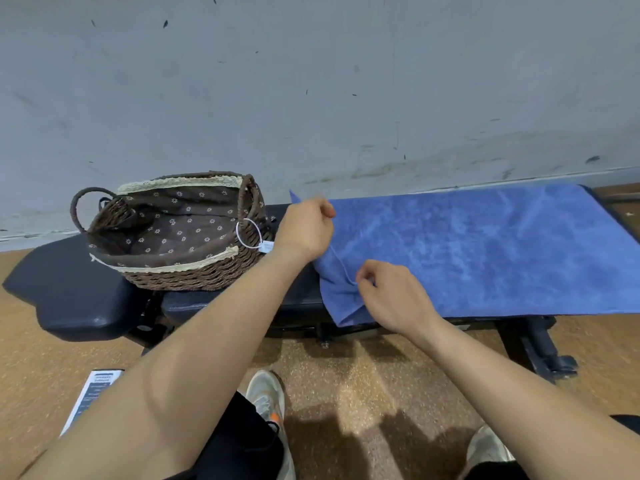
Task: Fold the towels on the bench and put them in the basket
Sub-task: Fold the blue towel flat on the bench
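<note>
One towel: a blue towel [485, 251] is spread flat along the right part of the black padded tabletop [69, 292], its left end rumpled and hung over the near edge
Left hand: the left hand [306, 226] is closed on the far left corner of the towel, which is lifted slightly off the padding and seen as a small blue point behind the knuckles
Right hand: the right hand [391, 296] is pinched shut on the near left edge of the towel, thumb and forefinger brought together over a fold of the cloth
Basket: a brown woven basket [180, 275] is set on the left part of the tabletop, just beside the left hand; it is lined with dark cloth printed with small flowers and trimmed with pale lace, and no towel is seen inside it
Tag: a white loop with a small tag [265, 245] is hung from the basket's right side, close to the left wrist
Floor: a brownish speckled floor [346, 375] is seen below, with two pale shoes [265, 393] and a printed sheet of paper [91, 393] lying at the lower left
Wall: a grey, scuffed wall [311, 81] is seen behind the tabletop
</note>
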